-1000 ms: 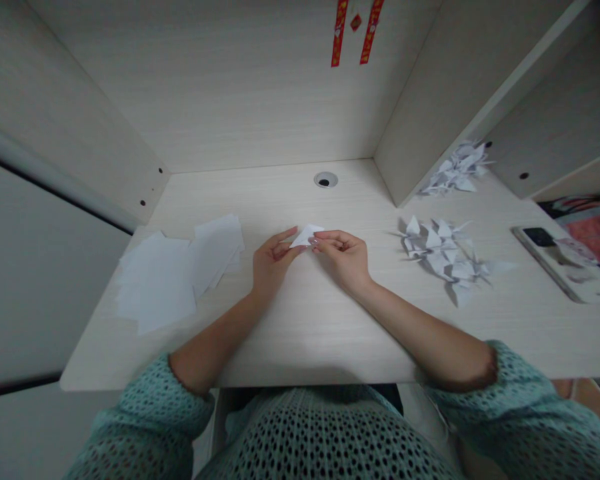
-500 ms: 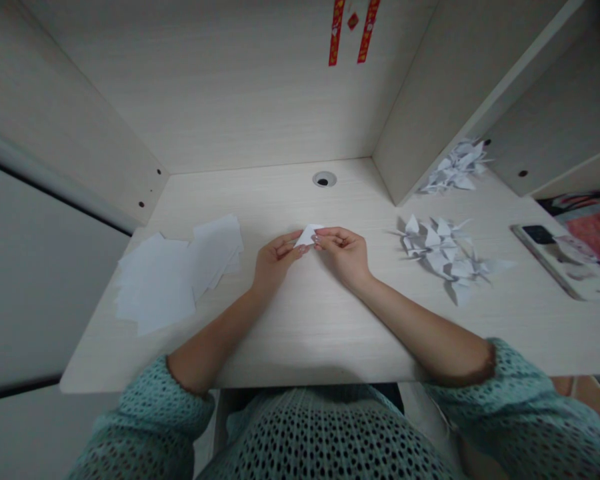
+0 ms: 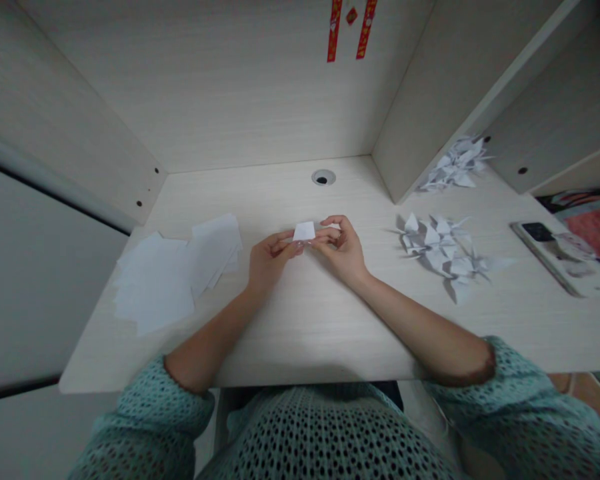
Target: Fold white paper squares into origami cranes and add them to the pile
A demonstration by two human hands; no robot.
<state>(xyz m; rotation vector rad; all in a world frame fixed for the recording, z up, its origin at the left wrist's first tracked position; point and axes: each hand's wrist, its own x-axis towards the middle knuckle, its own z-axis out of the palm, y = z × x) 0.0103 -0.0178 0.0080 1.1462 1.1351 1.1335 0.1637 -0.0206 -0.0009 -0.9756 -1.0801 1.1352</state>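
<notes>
A small folded piece of white paper [image 3: 304,231] is held between both hands, just above the middle of the desk. My left hand [image 3: 271,261] pinches its left side and lower edge between thumb and fingers. On the other side, my right hand [image 3: 344,250] grips the right lower edge with thumb and fingers, its index finger raised and bent away from the paper. The fingertips hide the paper's lower part. Folded paper cranes [image 3: 440,247] lie in a cluster to the right of my right hand.
Loose white paper sheets [image 3: 155,280] are spread on the left of the desk [image 3: 300,333]. More paper cranes [image 3: 457,165] sit behind the upright divider's edge [image 3: 405,190]. A phone [image 3: 563,257] lies far right, near red fabric [image 3: 597,230]. A cable hole [image 3: 323,177] is at the back.
The paper's visible shape has gone from a pointed triangle to a flat-topped piece. My right index finger has lifted off it, and my left hand has shifted slightly left.
</notes>
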